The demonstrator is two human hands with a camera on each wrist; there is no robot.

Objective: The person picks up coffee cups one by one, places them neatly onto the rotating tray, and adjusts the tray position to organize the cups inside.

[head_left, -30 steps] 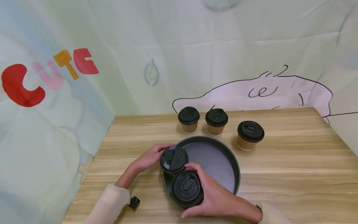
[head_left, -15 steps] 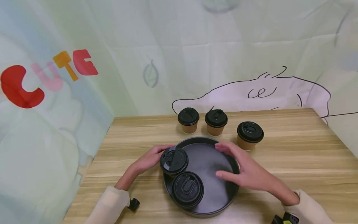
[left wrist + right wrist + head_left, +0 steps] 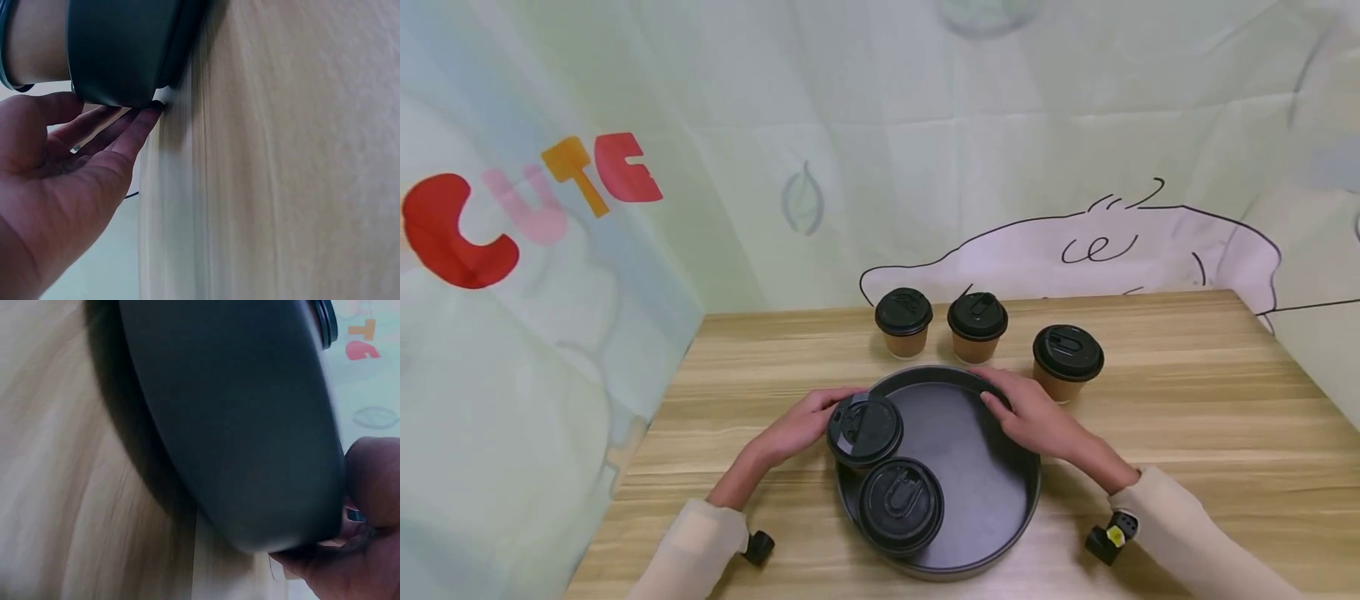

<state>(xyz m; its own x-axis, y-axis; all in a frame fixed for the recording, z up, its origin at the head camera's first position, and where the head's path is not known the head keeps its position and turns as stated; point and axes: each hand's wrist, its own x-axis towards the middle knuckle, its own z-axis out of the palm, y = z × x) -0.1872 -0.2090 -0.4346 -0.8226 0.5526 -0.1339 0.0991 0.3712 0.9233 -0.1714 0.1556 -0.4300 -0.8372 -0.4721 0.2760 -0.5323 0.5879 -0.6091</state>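
Observation:
A round dark-grey pan [image 3: 981, 492] sits on the table with two black-lidded paper cups inside at its left: one cup [image 3: 865, 429] by the left rim, the other cup [image 3: 901, 507] in front of it. My left hand [image 3: 805, 425] holds the pan's left side; in the left wrist view its thumb is at the rim and the fingertips [image 3: 150, 112] reach the bottom edge. At the far right side, my right hand [image 3: 1037, 417] grips the pan wall, thumb over the rim and fingers outside, partly hidden behind it.
Two brown cups with black lids, the left cup [image 3: 904, 322] and the right cup [image 3: 977, 327], stand just behind the pan. A third cup [image 3: 1067, 362] is close beside my right hand. A printed curtain [image 3: 760, 167] hangs behind the wooden table [image 3: 1187, 400].
My right hand has let go of the front cup, moved right and away from me, and taken hold of the pan's far right rim. The left hand has stayed in place.

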